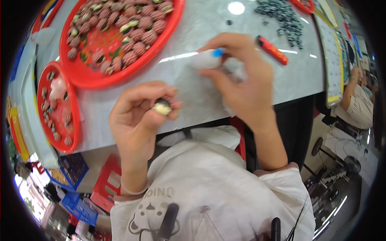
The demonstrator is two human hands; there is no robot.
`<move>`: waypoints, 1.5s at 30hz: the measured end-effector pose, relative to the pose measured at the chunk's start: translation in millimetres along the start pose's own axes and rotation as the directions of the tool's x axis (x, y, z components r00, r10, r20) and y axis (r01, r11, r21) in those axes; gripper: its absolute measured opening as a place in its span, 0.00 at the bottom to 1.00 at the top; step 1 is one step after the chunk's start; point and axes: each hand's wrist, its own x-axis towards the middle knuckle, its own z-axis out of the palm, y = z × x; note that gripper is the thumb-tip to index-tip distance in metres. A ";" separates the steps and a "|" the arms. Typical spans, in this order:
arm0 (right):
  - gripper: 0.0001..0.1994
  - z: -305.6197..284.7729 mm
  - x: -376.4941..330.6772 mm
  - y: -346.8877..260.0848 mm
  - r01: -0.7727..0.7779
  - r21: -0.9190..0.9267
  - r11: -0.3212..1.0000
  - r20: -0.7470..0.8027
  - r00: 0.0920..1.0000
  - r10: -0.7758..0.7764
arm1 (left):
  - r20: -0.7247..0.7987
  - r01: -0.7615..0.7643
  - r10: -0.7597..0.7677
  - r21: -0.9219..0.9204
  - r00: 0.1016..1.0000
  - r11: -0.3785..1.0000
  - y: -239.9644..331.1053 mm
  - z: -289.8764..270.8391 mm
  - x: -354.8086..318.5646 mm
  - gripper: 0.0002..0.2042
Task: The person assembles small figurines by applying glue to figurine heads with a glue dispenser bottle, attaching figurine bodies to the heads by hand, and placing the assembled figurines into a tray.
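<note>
My left hand point(132, 114) is closed, with a small dark and cream piece point(163, 107) pinched between thumb and fingers above the table's near edge. The piece resembles the pink, cream and dark ridged pieces point(148, 37) in the large red tray point(90, 82). To its right, my right hand point(251, 80) grips a white squeeze bottle point(205, 60) with a blue part near the fingertips. The bottle lies sideways in the grip, pointing left, and is blurred. The two hands are apart, and the bottle does not touch the small piece.
A smaller red tray point(75, 120) with scattered pieces stands at the left. Small dark pieces point(281, 24) lie heaped at the far right, near a red tube-shaped thing point(273, 50) with a dark end. A red stool point(106, 182) stands below the table. Another person point(358, 100) sits at the right.
</note>
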 end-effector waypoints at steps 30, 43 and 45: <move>0.09 -91.8 62.7 84.0 -0.041 -0.515 0.857 -0.014 0.999 0.039 | 0.019 0.035 -0.036 0.027 0.999 0.999 0.2 -2.5 4.8 0.15; 0.12 -84.6 3.1 30.0 -0.326 0.765 0.555 0.172 0.934 0.312 | 0.043 0.070 -0.069 -0.018 0.997 0.997 3.3 -4.5 2.9 0.16; 0.12 -79.6 -2.6 25.2 -0.384 0.803 0.455 0.267 0.916 0.301 | 0.047 0.054 -0.052 -0.040 0.998 0.998 2.8 -0.5 3.0 0.17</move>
